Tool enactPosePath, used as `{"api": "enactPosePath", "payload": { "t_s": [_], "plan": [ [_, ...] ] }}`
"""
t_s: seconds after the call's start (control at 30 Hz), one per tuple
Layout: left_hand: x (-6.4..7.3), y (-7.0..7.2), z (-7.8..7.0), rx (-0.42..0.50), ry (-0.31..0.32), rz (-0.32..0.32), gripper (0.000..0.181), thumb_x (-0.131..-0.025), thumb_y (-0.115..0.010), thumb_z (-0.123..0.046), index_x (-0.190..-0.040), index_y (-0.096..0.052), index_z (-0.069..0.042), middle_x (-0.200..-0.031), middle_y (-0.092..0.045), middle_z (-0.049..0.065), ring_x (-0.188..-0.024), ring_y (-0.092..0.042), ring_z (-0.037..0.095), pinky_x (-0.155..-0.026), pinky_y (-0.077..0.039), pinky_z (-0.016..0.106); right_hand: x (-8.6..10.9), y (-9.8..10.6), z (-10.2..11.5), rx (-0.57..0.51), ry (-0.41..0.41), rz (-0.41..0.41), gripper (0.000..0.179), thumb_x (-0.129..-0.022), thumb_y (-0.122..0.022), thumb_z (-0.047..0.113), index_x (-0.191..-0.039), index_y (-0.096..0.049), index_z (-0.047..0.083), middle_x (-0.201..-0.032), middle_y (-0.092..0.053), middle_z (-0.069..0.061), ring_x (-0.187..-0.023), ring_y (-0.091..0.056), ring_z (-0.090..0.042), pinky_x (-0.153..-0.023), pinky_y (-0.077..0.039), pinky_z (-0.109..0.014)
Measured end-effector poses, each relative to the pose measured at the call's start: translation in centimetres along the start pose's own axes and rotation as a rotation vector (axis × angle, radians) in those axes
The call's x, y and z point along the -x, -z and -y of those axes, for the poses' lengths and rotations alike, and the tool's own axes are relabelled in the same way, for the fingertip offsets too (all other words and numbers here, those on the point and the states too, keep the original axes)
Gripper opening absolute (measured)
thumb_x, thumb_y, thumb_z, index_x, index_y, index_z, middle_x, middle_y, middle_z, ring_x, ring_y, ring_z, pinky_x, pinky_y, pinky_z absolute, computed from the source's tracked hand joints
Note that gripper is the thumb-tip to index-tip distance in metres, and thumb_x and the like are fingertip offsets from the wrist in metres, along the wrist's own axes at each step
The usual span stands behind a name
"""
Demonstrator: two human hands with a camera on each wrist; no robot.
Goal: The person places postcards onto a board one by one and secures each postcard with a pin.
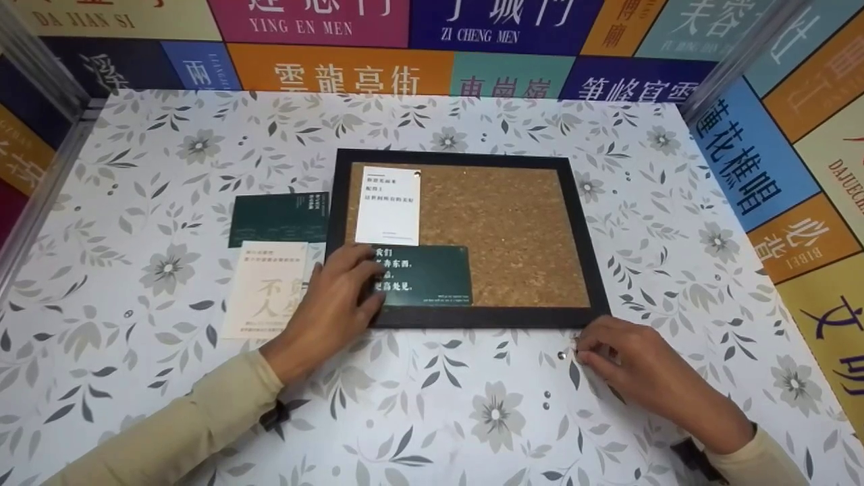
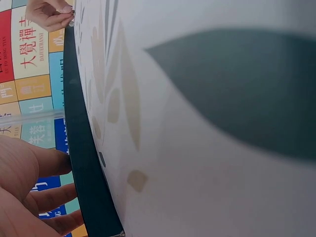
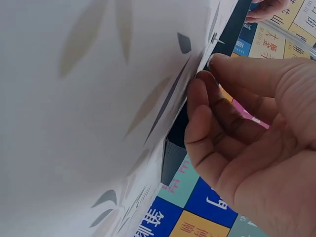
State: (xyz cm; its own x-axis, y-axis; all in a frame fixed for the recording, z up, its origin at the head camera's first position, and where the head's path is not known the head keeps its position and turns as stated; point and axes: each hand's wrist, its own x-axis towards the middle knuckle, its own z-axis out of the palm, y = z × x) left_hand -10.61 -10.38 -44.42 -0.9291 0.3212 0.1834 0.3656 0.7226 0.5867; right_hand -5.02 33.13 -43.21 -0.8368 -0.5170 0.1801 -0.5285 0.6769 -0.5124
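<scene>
The left hand (image 1: 337, 290), its grip spread, rests at the left end of a dark green printed card (image 1: 435, 277), which lies on a brown corkboard (image 1: 506, 236) in a black frame (image 1: 466, 317), below a white printed card (image 1: 388, 212). Near the frame's lower right corner, the right hand (image 1: 631, 354) has its fingertips beside a small silvery pin (image 1: 561, 355) on the white floral desk (image 1: 418, 432); I cannot tell whether they pinch anything.

Pink panel (image 1: 310, 25) reads “YING EN MEN”; green card (image 1: 437, 273) shows “东西”.
</scene>
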Motion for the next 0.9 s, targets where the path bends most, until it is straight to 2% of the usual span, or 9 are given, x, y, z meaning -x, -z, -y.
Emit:
{"api": "enactPosePath", "payload": {
  "t_s": [0.13,0.33,0.53,0.7,0.9],
  "plan": [
    [0.0,0.0,0.0,-0.003,0.007,0.002,0.038,-0.098,-0.083,-0.011,-0.133,-0.075,-0.001,-0.158,-0.057,0.018,-0.153,-0.047,0.035,-0.122,-0.033,0.074,-0.1,0.0,0.2,-0.034,-0.001,-0.038,0.027,-0.085,-0.086,-0.012,-0.092,-0.078,0.013,-0.096,-0.078,0.003,-0.078,-0.064,-0.001,-0.066,-0.051,-0.013],
    [0.0,0.0,0.0,-0.003,0.007,0.001,0.037,-0.098,-0.083,-0.011,-0.133,-0.075,-0.001,-0.157,-0.057,0.017,-0.152,-0.048,0.034,-0.121,-0.033,0.076,-0.2,-0.1,0.4,-0.04,-0.028,-0.032,0.026,-0.088,-0.083,-0.012,-0.093,-0.077,0.013,-0.094,-0.079,0.006,-0.076,-0.062,0.002,-0.064,-0.05,-0.014],
    [-0.1,0.0,-0.1,0.001,0.014,0.001,0.037,-0.098,-0.084,-0.011,-0.133,-0.076,-0.001,-0.157,-0.057,0.017,-0.152,-0.048,0.034,-0.119,-0.032,0.081,-0.3,-0.1,0.3,-0.091,0.014,-0.027,0.025,-0.088,-0.087,-0.007,-0.099,-0.079,0.014,-0.092,-0.075,0.009,-0.076,-0.065,-0.002,-0.068,-0.051,-0.014],
    [-0.1,0.0,-0.1,0.003,0.015,0.002,0.038,-0.097,-0.084,-0.011,-0.133,-0.075,-0.001,-0.157,-0.057,0.017,-0.152,-0.048,0.034,-0.119,-0.031,0.08,-0.5,-0.1,0.2,-0.106,0.01,-0.006,0.022,-0.091,-0.087,-0.001,-0.1,-0.081,0.018,-0.092,-0.074,0.01,-0.077,-0.065,-0.003,-0.068,-0.052,-0.014],
    [-0.1,0.0,-0.1,0.006,0.025,0.008,0.038,-0.098,-0.083,-0.011,-0.134,-0.075,-0.001,-0.159,-0.056,0.017,-0.153,-0.047,0.034,-0.119,-0.03,0.081,-1.2,0.0,0.1,-0.101,0.037,-0.006,0.023,-0.089,-0.087,-0.004,-0.098,-0.08,0.015,-0.093,-0.074,0.009,-0.08,-0.067,-0.003,-0.072,-0.052,-0.013]
  ]
}}
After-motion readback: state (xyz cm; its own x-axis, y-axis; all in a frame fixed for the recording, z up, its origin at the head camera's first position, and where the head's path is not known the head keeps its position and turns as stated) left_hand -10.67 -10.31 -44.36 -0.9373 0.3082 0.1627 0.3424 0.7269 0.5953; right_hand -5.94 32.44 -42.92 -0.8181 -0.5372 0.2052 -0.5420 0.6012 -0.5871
